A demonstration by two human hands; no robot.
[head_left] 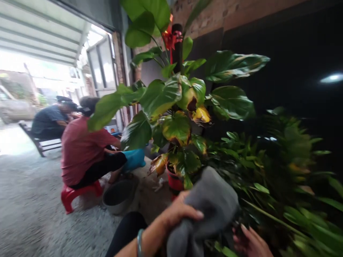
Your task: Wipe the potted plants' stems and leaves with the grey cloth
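A grey cloth (214, 200) is gripped in my left hand (180, 210), thumb on top and the rest of it draped below. A pale bangle (139, 242) circles that wrist. At the lower right, my right hand (250, 241) is closed by the cloth's right edge, on something dark and blurred that I cannot make out. Just beyond the cloth stands a large potted plant (162, 96) with broad green leaves, some of them yellow and brown at the edges. Its red pot (174, 180) is partly hidden by leaves.
Lower leafy plants (249, 157) crowd the right side, before a dark wall panel (289, 71). On the left a person in a pink shirt (85, 150) sits on a red stool (68, 198), near a grey basin (119, 196). Another person (49, 119) sits farther back.
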